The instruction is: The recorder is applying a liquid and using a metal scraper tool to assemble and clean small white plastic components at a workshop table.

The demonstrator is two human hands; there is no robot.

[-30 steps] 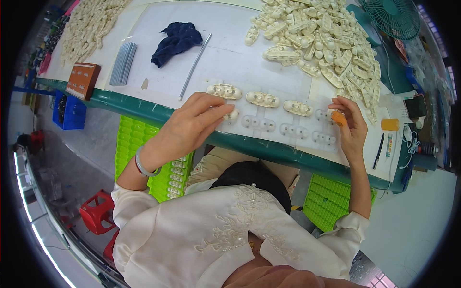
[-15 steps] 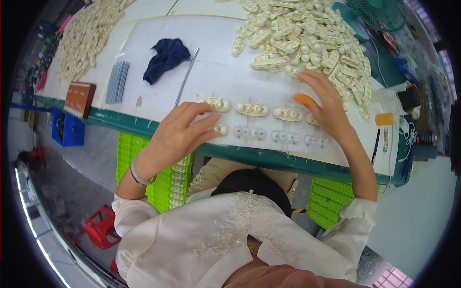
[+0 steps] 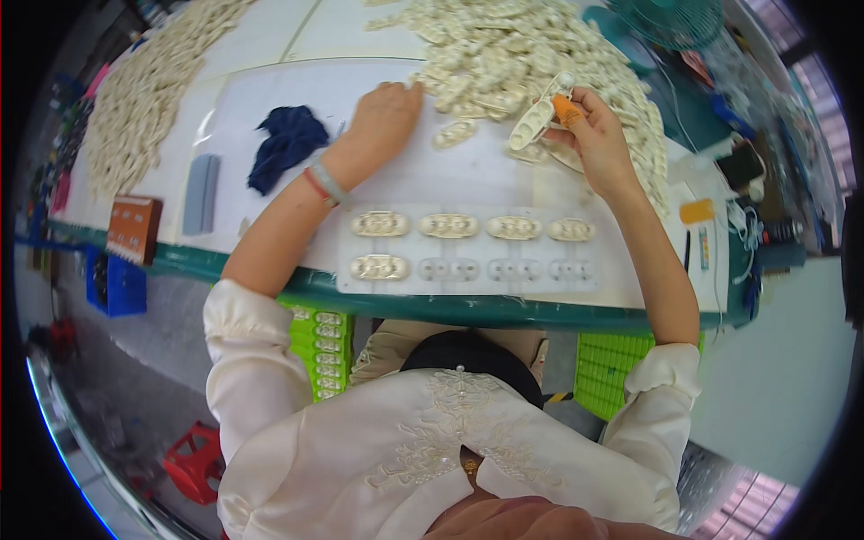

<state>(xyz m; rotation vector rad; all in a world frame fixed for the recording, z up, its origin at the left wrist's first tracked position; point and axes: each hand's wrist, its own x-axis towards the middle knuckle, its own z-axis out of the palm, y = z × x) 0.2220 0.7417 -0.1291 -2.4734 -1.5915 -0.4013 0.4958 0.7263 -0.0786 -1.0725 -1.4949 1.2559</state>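
Observation:
Up at the right edge of the heap, my right hand [image 3: 596,135] grips a cream oblong plastic piece [image 3: 533,124] with round hollows, held tilted above the table. An orange finger cover [image 3: 567,110] is on one of its fingers. My left hand [image 3: 385,121] reaches to the heap's left edge; its fingers are mostly hidden behind the back of the hand. Close to me lies a translucent white fixture plate [image 3: 468,290] with two rows of places. Cream pieces fill its far row; the near row has one cream piece [image 3: 380,267] at the left and three bare places.
A large heap of cream pieces [image 3: 504,54] covers the far middle, and another heap [image 3: 148,99] the far left. A dark blue cloth [image 3: 286,144], a grey-blue ribbed block [image 3: 201,193] and a brown box [image 3: 135,229] lie leftward. Green trays [image 3: 612,369] stand below the table edge.
Both hands have left the fixture plate and moved away from me to the heap. My right hand has picked up a cream piece. The places by my left hand are now uncovered.

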